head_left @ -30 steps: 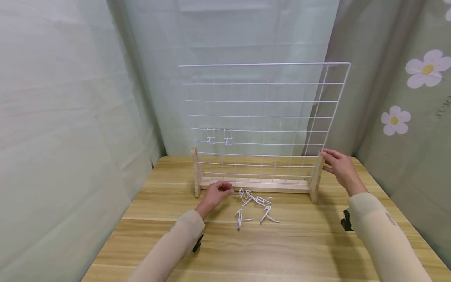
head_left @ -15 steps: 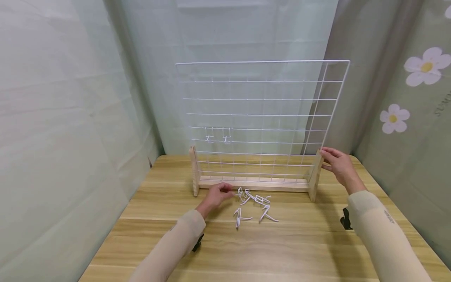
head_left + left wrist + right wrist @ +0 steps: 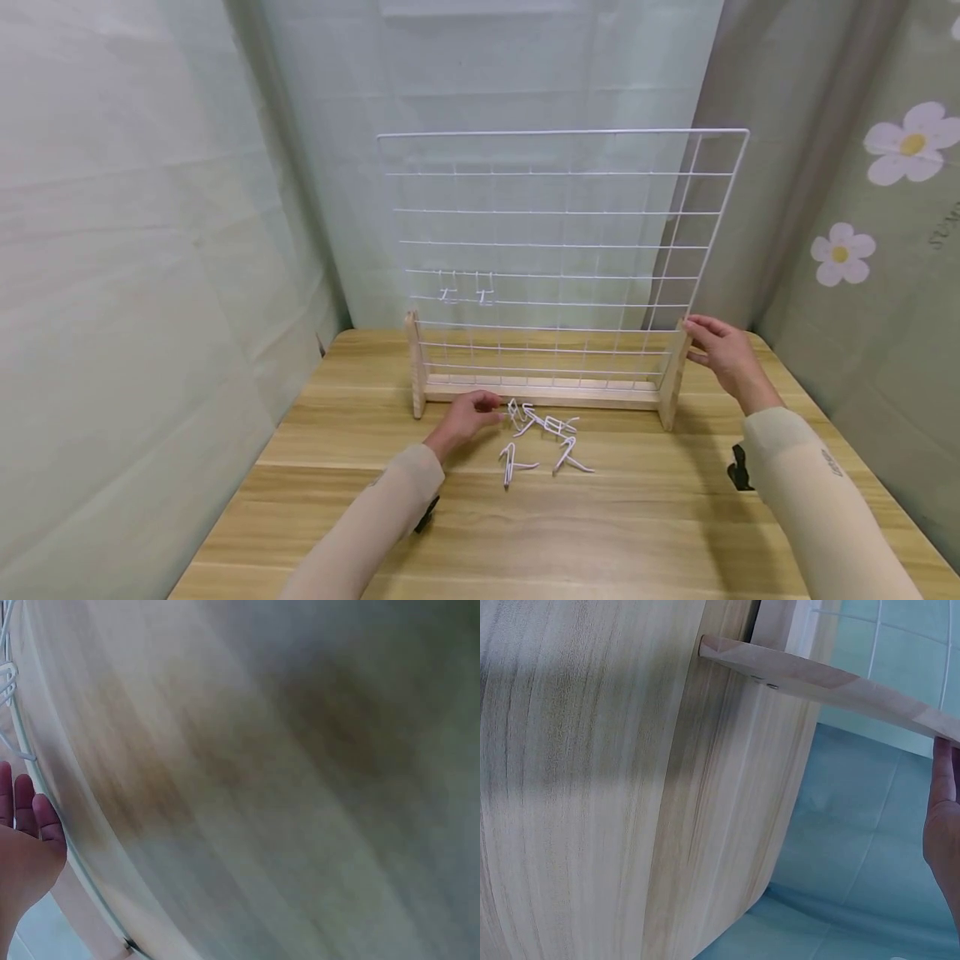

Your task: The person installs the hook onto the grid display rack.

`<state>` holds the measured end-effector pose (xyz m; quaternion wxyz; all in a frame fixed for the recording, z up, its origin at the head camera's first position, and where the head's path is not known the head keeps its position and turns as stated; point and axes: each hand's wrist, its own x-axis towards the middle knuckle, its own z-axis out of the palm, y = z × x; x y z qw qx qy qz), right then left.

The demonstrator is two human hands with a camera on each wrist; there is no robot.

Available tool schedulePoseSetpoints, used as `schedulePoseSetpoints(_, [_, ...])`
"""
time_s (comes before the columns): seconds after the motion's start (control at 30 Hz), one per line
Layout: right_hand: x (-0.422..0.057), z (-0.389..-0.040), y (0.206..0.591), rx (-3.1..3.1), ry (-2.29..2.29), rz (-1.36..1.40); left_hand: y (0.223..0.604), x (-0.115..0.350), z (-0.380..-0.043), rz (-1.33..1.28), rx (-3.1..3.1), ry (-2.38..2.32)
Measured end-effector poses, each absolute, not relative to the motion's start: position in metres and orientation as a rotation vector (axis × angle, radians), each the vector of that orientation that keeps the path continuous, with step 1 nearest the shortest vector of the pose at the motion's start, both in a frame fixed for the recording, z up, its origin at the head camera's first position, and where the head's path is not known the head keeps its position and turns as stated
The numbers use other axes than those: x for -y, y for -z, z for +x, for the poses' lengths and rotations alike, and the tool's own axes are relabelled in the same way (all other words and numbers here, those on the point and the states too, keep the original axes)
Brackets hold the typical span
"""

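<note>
A white wire grid rack (image 3: 555, 244) stands upright in a wooden base, with two white wire hooks (image 3: 485, 288) hanging side by side on its left part. Several loose hooks (image 3: 551, 425) lie on the table in front of the base. My left hand (image 3: 467, 417) is beside the leftmost of these, fingers loosely bent and nothing seen between them; in the left wrist view a hook tip (image 3: 28, 757) is just beyond the fingers. My right hand (image 3: 723, 357) holds the top of the rack's right wooden side piece (image 3: 672, 379); its far fingertips are partly hidden.
The wood-grain table (image 3: 600, 533) carries the rack toward its far edge. Pale green curtains (image 3: 187, 250) enclose the left and back, and a flowered curtain (image 3: 870, 333) hangs on the right.
My left hand has crept slightly to the right, closer to the loose hooks. The right hand stays on the side piece. The view shifts a little.
</note>
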<state>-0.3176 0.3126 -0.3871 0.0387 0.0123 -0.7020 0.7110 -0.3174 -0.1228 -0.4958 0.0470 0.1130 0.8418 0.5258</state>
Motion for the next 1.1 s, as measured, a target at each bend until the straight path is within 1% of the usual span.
schedulePoseSetpoints(0.4, [-0.3134, -0.3197, 0.388, 2.14, -2.201, 0.054, 0.4975, 0.119, -0.3188, 0.381, -2.59, -1.547])
schedulePoseSetpoints(0.63, [-0.3145, -0.3186, 0.3886, 2.062, -2.275, 0.08, 0.4976, 0.1202, -0.3137, 0.392, -2.609, -1.508])
schedulePoseSetpoints(0.87, [-0.3161, -0.3178, 0.3883, 2.115, -2.229, 0.071, 0.4973, 0.1226, -0.3103, 0.423, -2.614, -1.485])
schedulePoseSetpoints(1.1, [-0.3133, -0.3173, 0.3885, 2.119, -2.22, 0.066, 0.4973, 0.1221, -0.3097, 0.381, -2.62, -1.507])
